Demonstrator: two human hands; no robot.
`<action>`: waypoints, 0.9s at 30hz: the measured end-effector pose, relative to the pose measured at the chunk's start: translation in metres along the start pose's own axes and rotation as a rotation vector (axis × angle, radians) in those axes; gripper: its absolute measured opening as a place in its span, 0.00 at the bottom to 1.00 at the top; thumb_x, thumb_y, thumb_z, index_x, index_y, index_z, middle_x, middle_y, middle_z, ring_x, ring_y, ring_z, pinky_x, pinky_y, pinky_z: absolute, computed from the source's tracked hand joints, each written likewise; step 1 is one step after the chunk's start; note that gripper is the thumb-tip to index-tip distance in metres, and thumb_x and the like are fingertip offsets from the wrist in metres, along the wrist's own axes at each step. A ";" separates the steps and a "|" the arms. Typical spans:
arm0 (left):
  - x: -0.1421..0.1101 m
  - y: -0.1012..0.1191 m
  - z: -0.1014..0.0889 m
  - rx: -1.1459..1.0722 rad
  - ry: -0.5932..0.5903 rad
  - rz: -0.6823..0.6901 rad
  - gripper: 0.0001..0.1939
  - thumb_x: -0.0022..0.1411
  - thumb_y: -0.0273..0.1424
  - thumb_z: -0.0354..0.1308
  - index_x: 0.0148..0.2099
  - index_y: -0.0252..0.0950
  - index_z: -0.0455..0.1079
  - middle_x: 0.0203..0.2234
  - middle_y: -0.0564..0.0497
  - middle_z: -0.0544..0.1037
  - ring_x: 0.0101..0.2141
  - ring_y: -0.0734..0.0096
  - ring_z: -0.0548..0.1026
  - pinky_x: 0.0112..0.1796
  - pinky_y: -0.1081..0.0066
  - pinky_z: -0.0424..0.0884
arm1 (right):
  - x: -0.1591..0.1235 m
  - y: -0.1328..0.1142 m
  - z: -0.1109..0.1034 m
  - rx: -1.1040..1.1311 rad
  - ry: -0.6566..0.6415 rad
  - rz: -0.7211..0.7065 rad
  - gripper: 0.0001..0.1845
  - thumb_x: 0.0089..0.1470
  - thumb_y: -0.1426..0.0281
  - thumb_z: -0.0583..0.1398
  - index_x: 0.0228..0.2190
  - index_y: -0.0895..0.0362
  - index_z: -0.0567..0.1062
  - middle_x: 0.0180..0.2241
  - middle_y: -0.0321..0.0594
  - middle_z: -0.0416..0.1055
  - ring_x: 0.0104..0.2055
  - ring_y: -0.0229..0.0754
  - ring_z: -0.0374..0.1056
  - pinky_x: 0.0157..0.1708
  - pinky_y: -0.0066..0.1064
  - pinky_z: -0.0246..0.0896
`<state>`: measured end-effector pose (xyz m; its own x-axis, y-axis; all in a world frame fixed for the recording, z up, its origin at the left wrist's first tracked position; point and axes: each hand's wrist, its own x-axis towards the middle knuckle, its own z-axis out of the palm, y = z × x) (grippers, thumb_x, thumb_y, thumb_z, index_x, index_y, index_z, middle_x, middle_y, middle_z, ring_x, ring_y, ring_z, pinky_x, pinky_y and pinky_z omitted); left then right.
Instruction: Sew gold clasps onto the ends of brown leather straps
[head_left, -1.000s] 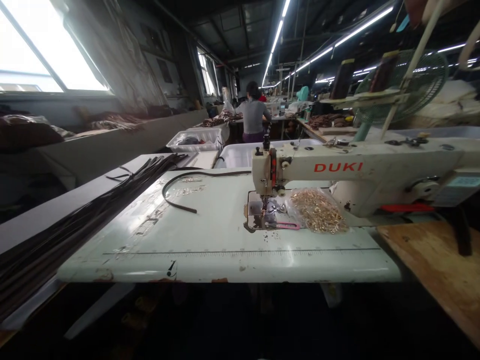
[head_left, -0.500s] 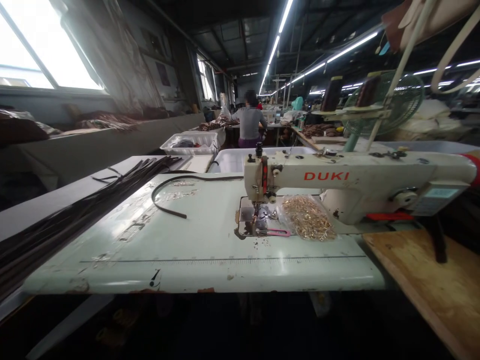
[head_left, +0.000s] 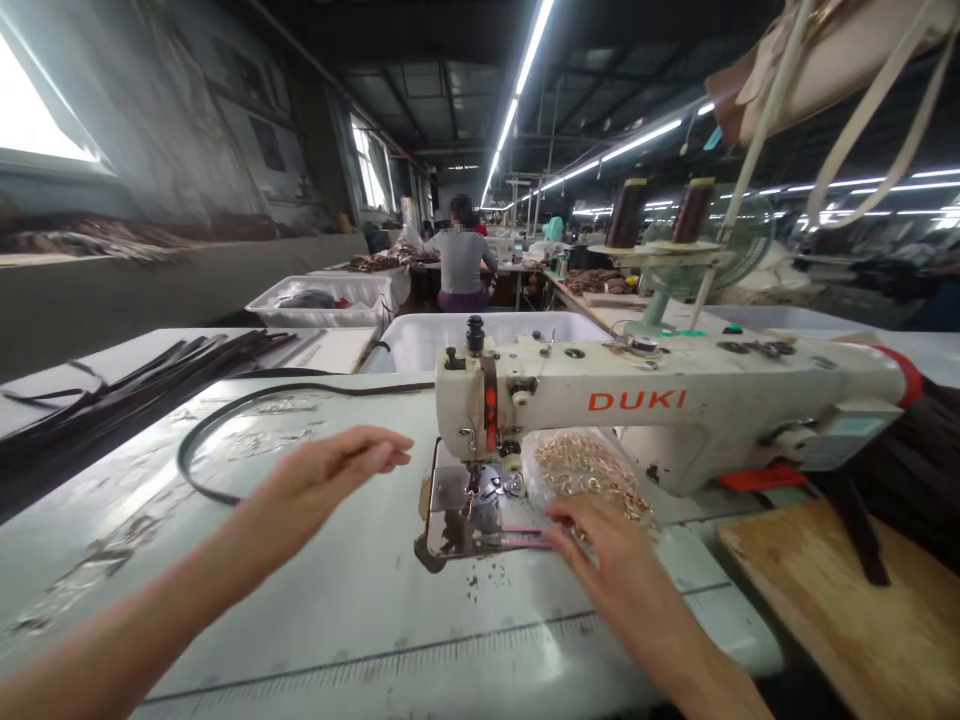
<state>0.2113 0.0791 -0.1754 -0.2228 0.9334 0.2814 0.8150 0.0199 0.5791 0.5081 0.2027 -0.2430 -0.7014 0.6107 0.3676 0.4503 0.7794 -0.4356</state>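
A cream DUKI sewing machine (head_left: pixel 675 400) stands on a pale green table (head_left: pixel 337 600). My left hand (head_left: pixel 322 480) reaches over the table towards the needle, fingers stretched out and empty. My right hand (head_left: pixel 600 555) lies by the metal needle plate (head_left: pixel 465 510), its fingertips on a clear bag of small gold metal parts (head_left: pixel 585 465) and next to a pink tool (head_left: pixel 525 540). What the right fingers hold, if anything, is hidden. A dark strap (head_left: pixel 225 420) curves across the table to the left of the machine.
A pile of dark straps (head_left: pixel 135 380) lies at the left. White bins (head_left: pixel 495 330) stand behind the machine, with a plywood board (head_left: pixel 847 610) at the right. A fan (head_left: pixel 675 270) and thread cones (head_left: pixel 626 215) rise behind. Another person (head_left: pixel 459 255) sits farther back.
Both my hands have come into view, the left over the table and the right onto the bag of gold parts. The camera has moved closer and tilted down.
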 end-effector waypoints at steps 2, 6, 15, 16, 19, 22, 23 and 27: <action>0.018 -0.025 0.032 0.055 -0.121 0.074 0.18 0.72 0.42 0.43 0.53 0.42 0.69 0.49 0.52 0.76 0.47 0.63 0.75 0.48 0.63 0.73 | 0.016 0.004 0.013 -0.032 -0.125 -0.013 0.16 0.55 0.76 0.66 0.45 0.56 0.73 0.43 0.40 0.71 0.48 0.47 0.65 0.50 0.43 0.61; 0.047 -0.056 0.085 0.143 -0.244 0.233 0.18 0.72 0.34 0.41 0.54 0.36 0.68 0.55 0.45 0.70 0.52 0.59 0.71 0.52 0.62 0.69 | 0.039 0.006 0.021 -0.061 -0.362 -0.051 0.16 0.52 0.75 0.68 0.43 0.55 0.75 0.41 0.38 0.72 0.46 0.47 0.66 0.48 0.39 0.61; 0.076 -0.057 0.092 0.203 -0.403 0.642 0.16 0.71 0.26 0.43 0.55 0.39 0.68 0.55 0.49 0.72 0.54 0.62 0.69 0.59 0.63 0.60 | 0.060 0.015 -0.002 -0.127 -0.478 -0.208 0.12 0.59 0.81 0.54 0.41 0.56 0.71 0.46 0.42 0.68 0.46 0.43 0.67 0.44 0.31 0.64; 0.074 -0.056 0.093 0.218 -0.388 0.649 0.16 0.71 0.25 0.44 0.55 0.38 0.67 0.54 0.48 0.72 0.54 0.61 0.69 0.58 0.62 0.61 | 0.062 0.019 -0.005 -0.117 -0.458 -0.211 0.15 0.60 0.81 0.52 0.44 0.56 0.71 0.49 0.44 0.67 0.49 0.43 0.66 0.46 0.32 0.64; 0.066 -0.055 0.097 0.259 -0.332 0.645 0.16 0.71 0.23 0.44 0.54 0.37 0.68 0.53 0.45 0.72 0.54 0.58 0.69 0.58 0.57 0.61 | 0.066 0.028 -0.008 -0.088 -0.443 -0.265 0.19 0.63 0.80 0.49 0.52 0.56 0.67 0.55 0.46 0.64 0.57 0.43 0.61 0.54 0.34 0.60; 0.063 -0.056 0.103 0.276 -0.297 0.616 0.15 0.71 0.24 0.44 0.54 0.37 0.68 0.52 0.43 0.72 0.54 0.56 0.68 0.57 0.56 0.63 | 0.070 0.023 0.003 -0.145 -0.424 -0.227 0.13 0.63 0.71 0.57 0.49 0.55 0.71 0.47 0.44 0.72 0.50 0.47 0.68 0.48 0.36 0.64; 0.063 -0.056 0.104 0.271 -0.301 0.607 0.14 0.71 0.25 0.44 0.52 0.37 0.69 0.51 0.44 0.73 0.53 0.56 0.70 0.55 0.58 0.66 | 0.070 0.019 0.010 -0.174 -0.412 -0.193 0.11 0.60 0.67 0.61 0.45 0.54 0.73 0.41 0.41 0.74 0.45 0.48 0.70 0.43 0.37 0.66; 0.073 -0.057 0.102 0.198 -0.373 0.623 0.13 0.70 0.24 0.46 0.48 0.38 0.71 0.48 0.47 0.75 0.48 0.62 0.73 0.50 0.66 0.70 | 0.067 0.001 0.045 -0.312 -0.353 -0.249 0.11 0.54 0.71 0.66 0.40 0.53 0.73 0.36 0.36 0.74 0.34 0.47 0.72 0.31 0.34 0.62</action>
<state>0.2028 0.1827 -0.2656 0.4780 0.8519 0.2138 0.8198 -0.5201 0.2397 0.4369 0.2380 -0.2555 -0.9270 0.3596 0.1062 0.3517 0.9321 -0.0861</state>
